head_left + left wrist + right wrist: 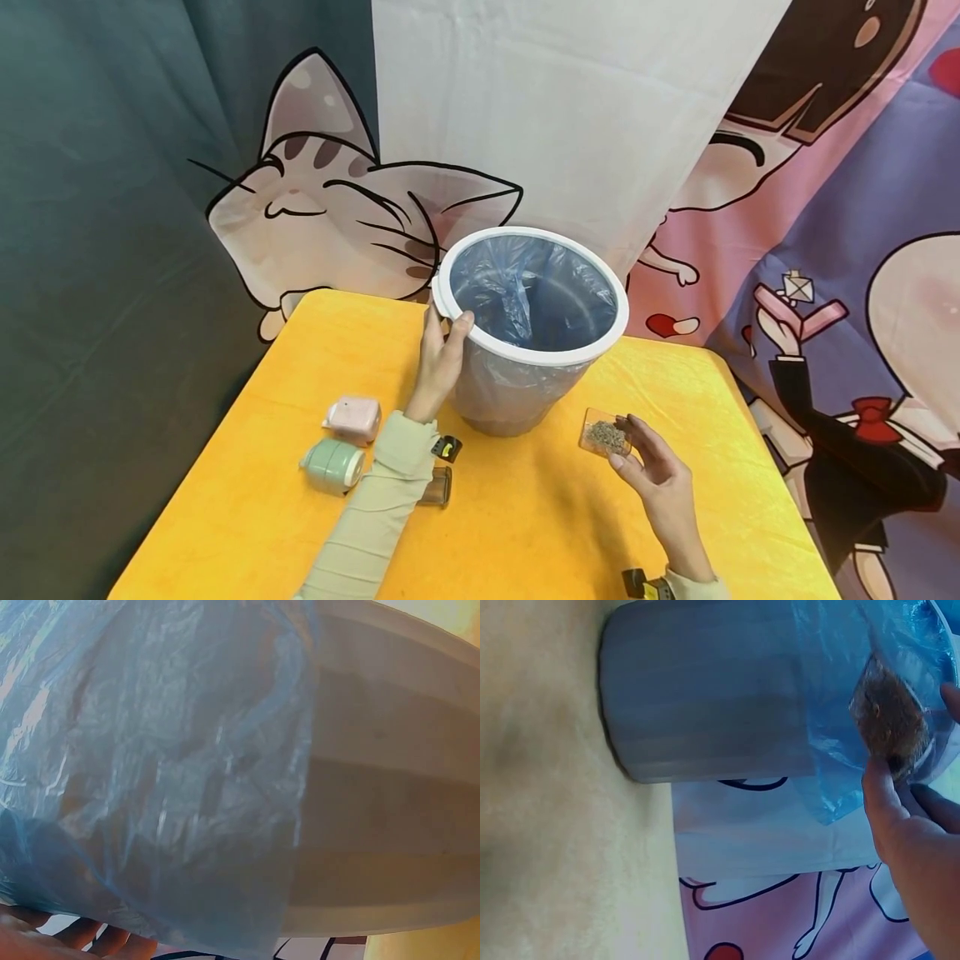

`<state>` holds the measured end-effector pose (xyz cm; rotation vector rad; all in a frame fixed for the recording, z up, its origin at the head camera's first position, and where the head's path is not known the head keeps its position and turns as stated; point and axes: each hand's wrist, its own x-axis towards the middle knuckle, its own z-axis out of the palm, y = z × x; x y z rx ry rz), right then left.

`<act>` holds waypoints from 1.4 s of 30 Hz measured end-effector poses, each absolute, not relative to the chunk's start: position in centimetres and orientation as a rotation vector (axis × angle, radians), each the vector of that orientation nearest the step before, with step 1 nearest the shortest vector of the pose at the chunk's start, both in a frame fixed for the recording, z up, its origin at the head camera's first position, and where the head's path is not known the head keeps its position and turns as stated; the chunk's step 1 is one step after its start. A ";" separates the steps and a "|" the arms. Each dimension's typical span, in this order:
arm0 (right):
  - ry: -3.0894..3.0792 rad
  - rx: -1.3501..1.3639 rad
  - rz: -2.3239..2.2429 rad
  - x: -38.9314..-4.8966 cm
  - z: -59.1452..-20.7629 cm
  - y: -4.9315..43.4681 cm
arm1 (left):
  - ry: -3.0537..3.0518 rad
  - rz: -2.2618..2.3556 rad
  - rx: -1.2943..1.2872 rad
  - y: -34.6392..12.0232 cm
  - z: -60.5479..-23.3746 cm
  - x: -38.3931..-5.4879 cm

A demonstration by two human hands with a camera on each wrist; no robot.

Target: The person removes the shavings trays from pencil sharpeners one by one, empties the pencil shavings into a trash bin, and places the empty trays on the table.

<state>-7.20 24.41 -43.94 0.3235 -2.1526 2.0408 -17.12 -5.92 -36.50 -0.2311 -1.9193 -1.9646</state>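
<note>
In the head view a grey waste bin [498, 404] with a white rim [525, 357] stands on the yellow tabletop, lined with a thin blue plastic bag [516, 292]. My left hand [438, 365] grips the bin's rim at the left, thumb on top and fingers beneath. Right of the bin, my right hand [662, 477] pinches a small clear square dish [592, 417] between thumb and fingers. Dried grey-brown bits [606, 437] lie in it. The right wrist view shows the dish [889, 720] in front of the bagged bin. Only some left fingers [112, 941] appear in the left wrist view.
Left of my left forearm, a small pink container [355, 418] and a green one [332, 465] lie on the yellow tabletop [517, 517]. A dark see-through container [437, 487] is partly hidden by my sleeve. Cartoon-printed cloth [562, 108] hangs behind the table.
</note>
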 end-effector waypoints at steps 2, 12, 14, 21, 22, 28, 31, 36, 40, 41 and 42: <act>-2.158 0.288 2.024 -7.3 -43.6 24.3 | -1.916 -1.968 -0.232 -5.9 -36.5 -17.1; -2.112 0.239 2.015 -7.6 -42.4 24.1 | -1.886 -1.983 -0.263 -6.1 -36.6 -17.2; -2.093 0.266 2.006 -7.7 -42.2 24.1 | -1.887 -1.992 -0.264 -6.1 -36.8 -17.3; -2.048 0.282 1.983 -7.9 -41.2 24.3 | -1.896 -1.988 -0.252 -6.1 -38.5 -18.3; -2.049 0.270 1.979 -7.9 -41.1 24.3 | -1.907 -1.977 -0.244 -6.1 -38.3 -18.2; -2.030 0.255 1.983 -8.0 -40.6 24.1 | -1.949 -1.978 -0.218 -6.1 -36.4 -16.8; -1.997 0.260 1.999 -8.1 -40.5 24.0 | -1.957 -1.979 -0.222 -6.1 -36.4 -16.8; -1.948 0.319 1.999 -8.2 -40.2 23.8 | -1.956 -1.980 -0.240 -6.1 -36.5 -16.9; -1.907 0.385 1.997 -8.5 -39.9 23.7 | -1.943 -1.984 -0.242 -6.1 -36.4 -16.9; -1.895 0.406 1.997 -8.6 -39.9 23.7 | -1.940 -1.985 -0.241 -6.1 -36.4 -16.9; -1.888 0.422 1.995 -8.7 -39.8 23.6 | -1.940 -1.985 -0.236 -6.2 -36.4 -16.9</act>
